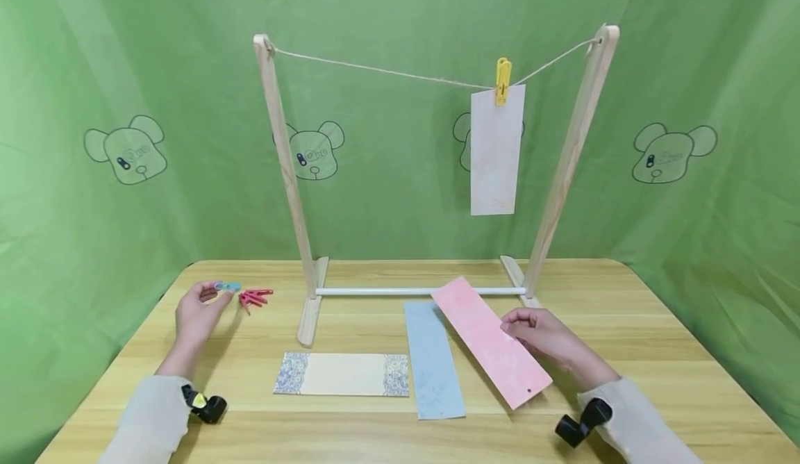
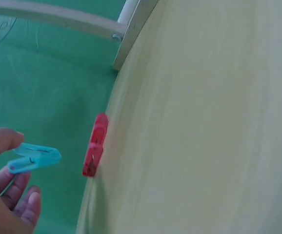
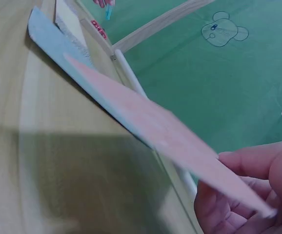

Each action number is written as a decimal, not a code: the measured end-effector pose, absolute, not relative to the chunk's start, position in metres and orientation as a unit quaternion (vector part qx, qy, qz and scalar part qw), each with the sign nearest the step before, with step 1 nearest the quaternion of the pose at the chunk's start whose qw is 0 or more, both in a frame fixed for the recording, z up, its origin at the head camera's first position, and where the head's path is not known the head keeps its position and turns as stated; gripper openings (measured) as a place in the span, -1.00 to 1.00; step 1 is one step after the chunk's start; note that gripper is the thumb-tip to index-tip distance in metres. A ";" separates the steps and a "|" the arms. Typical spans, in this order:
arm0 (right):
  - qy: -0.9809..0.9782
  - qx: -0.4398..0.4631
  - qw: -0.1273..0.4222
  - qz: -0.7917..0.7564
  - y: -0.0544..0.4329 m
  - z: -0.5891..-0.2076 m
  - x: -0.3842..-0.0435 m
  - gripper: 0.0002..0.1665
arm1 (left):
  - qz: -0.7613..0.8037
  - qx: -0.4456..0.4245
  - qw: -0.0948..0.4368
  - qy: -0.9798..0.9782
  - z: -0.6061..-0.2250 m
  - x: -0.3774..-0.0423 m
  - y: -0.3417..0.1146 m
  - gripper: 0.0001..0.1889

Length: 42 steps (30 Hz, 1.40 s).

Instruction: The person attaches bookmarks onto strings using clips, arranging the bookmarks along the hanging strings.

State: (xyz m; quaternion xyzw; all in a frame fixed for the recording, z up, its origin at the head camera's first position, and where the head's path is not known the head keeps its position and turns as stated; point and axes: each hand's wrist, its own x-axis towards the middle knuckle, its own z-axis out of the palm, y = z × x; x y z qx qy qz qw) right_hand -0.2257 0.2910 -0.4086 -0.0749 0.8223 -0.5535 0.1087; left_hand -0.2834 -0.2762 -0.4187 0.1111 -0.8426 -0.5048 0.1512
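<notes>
Between thumb and fingers, my left hand (image 1: 196, 317) pinches a light blue clothespin (image 2: 36, 157) above the table's left side. Just right of it lie red clothespins (image 1: 255, 299). My right hand (image 1: 550, 339) grips a pink card (image 1: 484, 335) by its long right edge. That card is raised and tilted, partly over a light blue card (image 1: 434, 367) lying on the table. Left of the blue card lies a cream card (image 1: 344, 374) with blue patterned ends. A pale card (image 1: 494, 158) hangs from a string, held by a yellow clothespin (image 1: 503, 78).
A wooden stand has a left post (image 1: 284, 151) and a right post (image 1: 571, 151), with the string (image 1: 381, 70) sagging between their tops. Low down, a white bar (image 1: 375, 291) joins the feet. Behind the table (image 1: 644, 374) hangs a green curtain (image 1: 400, 5) with bear-head drawings.
</notes>
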 end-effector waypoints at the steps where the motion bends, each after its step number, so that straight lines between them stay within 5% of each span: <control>1: 0.822 -0.077 0.102 -0.555 0.291 -0.407 -0.226 -0.67 | -0.513 0.106 0.155 -0.838 -0.417 -0.283 -0.274 -0.49; 42: 0.743 -0.057 -0.144 -0.651 0.206 -0.359 -0.274 -0.74 | -0.635 -0.112 0.109 -0.756 -0.353 -0.288 -0.155 -0.63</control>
